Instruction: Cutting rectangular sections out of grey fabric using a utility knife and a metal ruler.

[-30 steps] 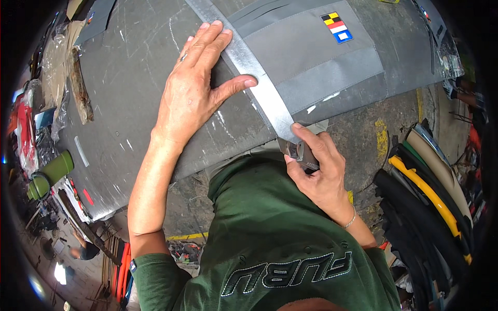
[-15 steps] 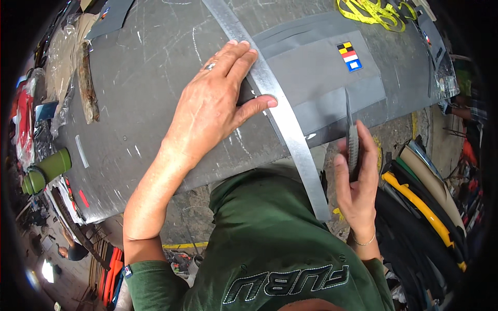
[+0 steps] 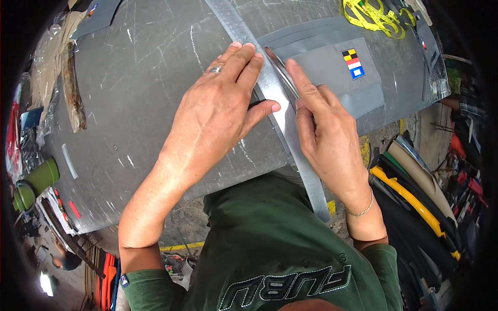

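My left hand (image 3: 218,93) lies flat, palm down, its fingertips and thumb pressing on a long steel ruler (image 3: 293,136). The ruler slants across the grey fabric piece (image 3: 324,65) and sticks out past the table's near edge. In my right hand (image 3: 329,132) is a knife (image 3: 283,72), index finger stretched along the back of its blade. The blade runs beside the ruler's right edge, over the fabric; its handle is mostly hidden in my palm. A coloured checked-and-striped patch (image 3: 354,63) sits on the fabric, to the right of the knife.
The dark, scratched table (image 3: 150,93) bends away on both sides. A yellow tape measure (image 3: 373,18) is heaped at the far right. On the left lie a worn wooden stick (image 3: 72,88) and a green roll (image 3: 39,181). Rolls of material (image 3: 410,197) stand at the lower right.
My right hand has swung up and left with the knife, from the table's near edge to beside the ruler. My left hand keeps its press on the ruler.
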`<state>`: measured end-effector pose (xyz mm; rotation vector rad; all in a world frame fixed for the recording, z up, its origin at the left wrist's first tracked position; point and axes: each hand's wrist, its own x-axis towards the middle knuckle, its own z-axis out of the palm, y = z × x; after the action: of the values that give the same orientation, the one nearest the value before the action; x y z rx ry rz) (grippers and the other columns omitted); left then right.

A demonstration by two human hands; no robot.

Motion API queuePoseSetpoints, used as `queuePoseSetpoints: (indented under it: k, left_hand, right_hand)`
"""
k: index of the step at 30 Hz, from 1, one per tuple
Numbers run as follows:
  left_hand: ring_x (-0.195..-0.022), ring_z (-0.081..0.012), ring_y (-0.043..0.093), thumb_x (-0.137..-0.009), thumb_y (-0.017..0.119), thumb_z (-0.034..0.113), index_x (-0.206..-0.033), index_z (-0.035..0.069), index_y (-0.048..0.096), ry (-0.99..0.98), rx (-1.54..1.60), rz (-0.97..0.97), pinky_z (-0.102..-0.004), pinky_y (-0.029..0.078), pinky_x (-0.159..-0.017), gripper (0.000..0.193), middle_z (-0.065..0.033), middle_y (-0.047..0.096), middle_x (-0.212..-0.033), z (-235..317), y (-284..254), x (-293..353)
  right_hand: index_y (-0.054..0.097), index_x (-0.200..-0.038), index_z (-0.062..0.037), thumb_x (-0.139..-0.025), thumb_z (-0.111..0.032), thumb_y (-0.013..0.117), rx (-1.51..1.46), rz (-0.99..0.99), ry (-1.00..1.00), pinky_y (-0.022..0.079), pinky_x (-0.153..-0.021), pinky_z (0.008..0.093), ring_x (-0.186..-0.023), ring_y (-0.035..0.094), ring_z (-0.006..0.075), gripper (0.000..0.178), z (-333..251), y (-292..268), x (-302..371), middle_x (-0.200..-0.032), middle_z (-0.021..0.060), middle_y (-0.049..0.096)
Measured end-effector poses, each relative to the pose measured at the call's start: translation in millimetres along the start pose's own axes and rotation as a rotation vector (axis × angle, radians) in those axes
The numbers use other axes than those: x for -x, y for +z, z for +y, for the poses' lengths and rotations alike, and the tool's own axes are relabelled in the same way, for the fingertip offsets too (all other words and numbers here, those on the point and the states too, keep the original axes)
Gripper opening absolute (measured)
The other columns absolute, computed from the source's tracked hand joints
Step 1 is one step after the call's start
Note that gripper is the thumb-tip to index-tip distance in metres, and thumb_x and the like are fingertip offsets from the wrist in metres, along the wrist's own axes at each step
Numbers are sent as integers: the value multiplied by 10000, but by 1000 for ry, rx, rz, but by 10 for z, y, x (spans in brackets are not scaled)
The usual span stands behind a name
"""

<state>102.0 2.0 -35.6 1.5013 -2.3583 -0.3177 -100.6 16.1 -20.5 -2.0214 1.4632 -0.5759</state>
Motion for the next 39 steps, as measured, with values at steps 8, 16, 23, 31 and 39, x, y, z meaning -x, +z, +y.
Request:
queuePoseSetpoints:
  k: [8,16,23,31,39]
  left_hand:
    - [-1376,-352,543,-879,778,421,-1364,-14,598,2,-1,4,-449,521,-1079,675,-180,574,-1453,-4,31,-3]
    - [-1384,-357,535,-869,783,417,-1373,-6,590,-2,9,9,-456,521,-1079,686,-178,570,-1454,15,16,10]
    - [-1357,-361,558,-866,785,413,-1369,-7,590,-2,23,9,-457,527,-1071,684,-176,571,-1448,-6,19,9]
    - [-1341,-360,568,-878,778,401,-1364,-14,589,5,5,5,-451,530,-1064,666,-178,564,-1454,-3,16,14]
    - [-1342,-368,563,-881,773,402,-1366,-15,587,19,11,20,-450,525,-1072,666,-183,567,-1449,-4,18,12]
  right_hand:
    - [502,-1532,-164,-933,20,614,2,-25,17,555,-693,486,-782,668,400,636,12,16,-23,-940,174,624]
    - [511,-1525,-170,-931,32,612,2,-23,15,555,-701,493,-797,674,407,636,8,3,-17,-942,176,630]
    - [508,-1527,-173,-928,28,612,9,-35,20,555,-698,497,-800,676,410,640,-5,-5,-44,-945,181,634]
    - [563,-1492,-160,-942,69,582,123,-94,45,516,-704,425,-692,613,343,596,-148,-138,-141,-901,179,643]
    - [580,-1472,-147,-952,46,583,175,-117,28,516,-719,442,-726,629,385,555,-179,-194,-165,-912,211,658]
